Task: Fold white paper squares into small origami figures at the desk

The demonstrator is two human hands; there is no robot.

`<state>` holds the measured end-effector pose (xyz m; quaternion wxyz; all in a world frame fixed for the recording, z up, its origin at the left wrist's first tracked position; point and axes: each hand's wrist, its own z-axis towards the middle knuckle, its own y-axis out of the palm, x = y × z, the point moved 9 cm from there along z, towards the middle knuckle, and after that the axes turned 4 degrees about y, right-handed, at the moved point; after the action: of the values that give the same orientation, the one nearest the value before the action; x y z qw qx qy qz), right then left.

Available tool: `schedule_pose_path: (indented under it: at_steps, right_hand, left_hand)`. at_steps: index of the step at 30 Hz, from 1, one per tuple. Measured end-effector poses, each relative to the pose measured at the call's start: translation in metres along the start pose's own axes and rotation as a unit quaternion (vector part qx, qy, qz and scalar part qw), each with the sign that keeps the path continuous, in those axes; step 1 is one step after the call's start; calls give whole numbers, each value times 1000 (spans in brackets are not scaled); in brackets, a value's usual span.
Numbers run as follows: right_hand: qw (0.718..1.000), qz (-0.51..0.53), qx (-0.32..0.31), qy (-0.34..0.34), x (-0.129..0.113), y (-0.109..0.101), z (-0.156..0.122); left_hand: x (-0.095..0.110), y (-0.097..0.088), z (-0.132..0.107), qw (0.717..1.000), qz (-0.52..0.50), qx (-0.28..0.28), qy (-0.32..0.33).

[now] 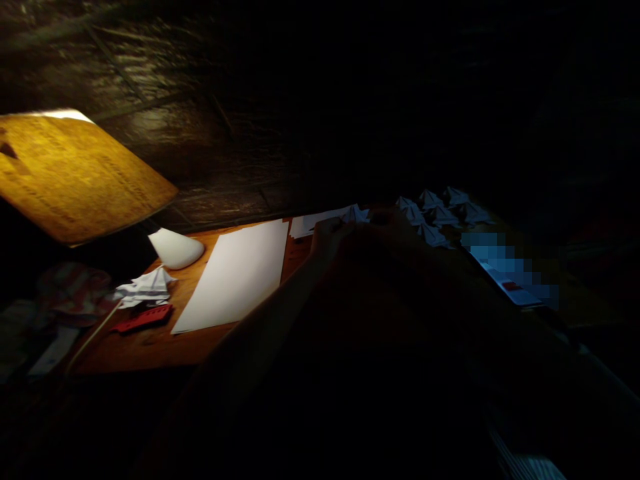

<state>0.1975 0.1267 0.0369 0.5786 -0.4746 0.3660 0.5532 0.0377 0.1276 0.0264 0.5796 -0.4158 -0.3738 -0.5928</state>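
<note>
Two forearms (270, 320) stretch over one wooden table (150, 347) and block its middle. One folded paper (354, 214) is between left hand (327, 231) and right hand (389, 219); darkness hides whether fingers pinch it. Rightward I count six similar folded papers (443, 215) near one lit screen (505, 277); leftward, two groups of white sheets (237, 277), one red object (143, 320), one yellow lampshade (83, 177).

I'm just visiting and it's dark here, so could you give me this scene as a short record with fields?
Light: brightest at left, near a yellow panel
Left hand: at a folded paper piece; grip unclear
Right hand: beside that piece, mostly in shadow
Left of hands: white sheet, red object
Right of hands: folded papers, glowing screen
</note>
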Motion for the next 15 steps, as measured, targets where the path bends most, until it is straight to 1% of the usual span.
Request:
schedule_pose_path:
  at_steps: [3, 7, 10, 15]
  right_hand:
    - [1000, 13, -2, 11, 1, 0, -1]
    - [994, 94, -23, 56, 7, 6, -4]
    - [987, 142, -37, 61, 5, 10, -5]
    - [983, 166, -38, 67, 0, 10, -6]
  left_hand:
    - [5, 1, 0, 1000, 2, -12, 11]
    - [6, 4, 1, 999, 0, -29, 18]
    - [6, 6, 0, 1000, -11, -24, 14]
    - [9, 7, -5, 1000, -27, -5, 6]
